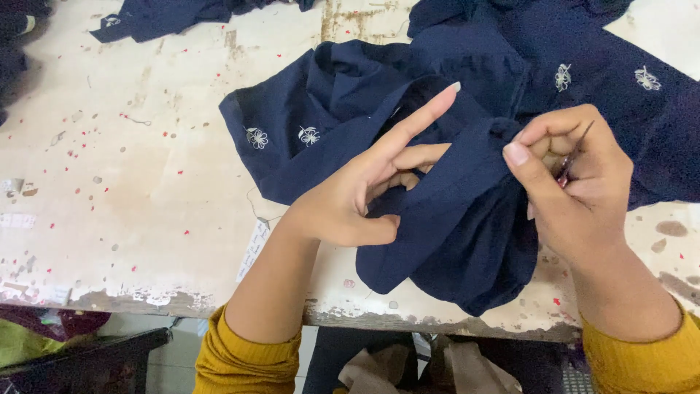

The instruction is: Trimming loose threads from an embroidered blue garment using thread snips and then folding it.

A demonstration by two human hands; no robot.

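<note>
The left hand [350, 197] pinches a fold of soft, crumpled navy cloth with small white embroidered flowers [437, 219], forefinger extended straight. The right hand [576, 182], fingers curled together, grips a thin metal snipping tool [572, 157] over the worn, chipped white table [131, 182].

There is only one camera, and it sits on the person's head. It looks down and forward from close up at the worn table [146, 182], with the table's near edge low in the picture.
</note>
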